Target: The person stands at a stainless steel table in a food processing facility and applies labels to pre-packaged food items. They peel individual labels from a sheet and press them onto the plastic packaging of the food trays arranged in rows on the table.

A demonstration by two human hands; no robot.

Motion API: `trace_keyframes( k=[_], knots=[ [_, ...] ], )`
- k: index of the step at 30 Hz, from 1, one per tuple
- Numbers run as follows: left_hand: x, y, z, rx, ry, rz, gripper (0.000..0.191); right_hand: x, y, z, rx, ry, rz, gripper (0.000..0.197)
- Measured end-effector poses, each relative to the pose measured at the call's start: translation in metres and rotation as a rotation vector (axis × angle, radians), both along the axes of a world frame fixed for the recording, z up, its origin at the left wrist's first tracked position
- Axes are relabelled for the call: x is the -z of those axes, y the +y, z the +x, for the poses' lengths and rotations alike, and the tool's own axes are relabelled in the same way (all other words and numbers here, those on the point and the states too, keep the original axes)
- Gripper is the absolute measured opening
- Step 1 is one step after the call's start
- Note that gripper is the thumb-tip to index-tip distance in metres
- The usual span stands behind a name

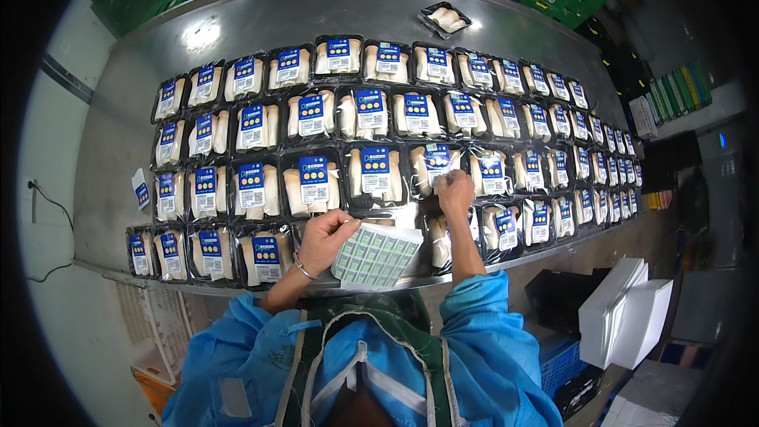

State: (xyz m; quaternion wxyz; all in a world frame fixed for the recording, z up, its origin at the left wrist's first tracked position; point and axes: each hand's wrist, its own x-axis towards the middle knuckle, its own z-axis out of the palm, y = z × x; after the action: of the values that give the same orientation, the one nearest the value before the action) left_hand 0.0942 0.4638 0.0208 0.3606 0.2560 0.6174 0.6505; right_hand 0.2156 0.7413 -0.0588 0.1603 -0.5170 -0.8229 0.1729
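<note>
My left hand (323, 240), with a bracelet at the wrist, grips the upper left corner of a sheet of small green stickers (377, 255). The sheet hangs over the table's near edge. Farther right, my right hand (456, 193) rests at the lower right of a film-wrapped black tray of king oyster mushrooms (418, 163). This tray bears a blue and white label (437, 159) with a small green sticker at its top. My right fingertips are bunched against the film, and whether they pinch anything is hidden. Below that hand lies another mushroom tray (440, 243), partly covered by my forearm.
Several rows of labelled mushroom trays (311, 115) cover the steel table (255, 18). A tray without a visible label (446, 19) sits at the far side. A loose label (140, 190) lies at left. White foam boxes (616, 314) and a blue crate (560, 367) stand at right.
</note>
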Motion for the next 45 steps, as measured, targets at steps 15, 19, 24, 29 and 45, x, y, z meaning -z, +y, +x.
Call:
trace_keyframes(
  k=[15, 19, 24, 29, 45],
  knots=[
    [0.001, -0.001, -0.004, -0.011, -0.001, -0.037, 0.016, 0.021, 0.053, -0.034, 0.151, 0.194, -0.286, 0.018],
    [-0.001, 0.001, -0.005, -0.022, 0.043, -0.039, 0.016, 0.012, 0.056, -0.035, 0.015, 0.163, -0.083, 0.021],
    [0.0, 0.001, -0.005, -0.032, 0.071, -0.057, 0.015, -0.003, 0.056, -0.038, -0.096, 0.024, -0.14, 0.022],
    [-0.002, 0.005, -0.002, -0.045, 0.041, -0.057, 0.015, 0.004, 0.064, -0.044, -0.183, -0.016, -0.037, 0.013],
    [-0.002, 0.021, 0.009, -0.061, 0.016, -0.072, 0.013, -0.002, 0.057, -0.006, -0.42, 0.095, 0.005, 0.018]
  ],
)
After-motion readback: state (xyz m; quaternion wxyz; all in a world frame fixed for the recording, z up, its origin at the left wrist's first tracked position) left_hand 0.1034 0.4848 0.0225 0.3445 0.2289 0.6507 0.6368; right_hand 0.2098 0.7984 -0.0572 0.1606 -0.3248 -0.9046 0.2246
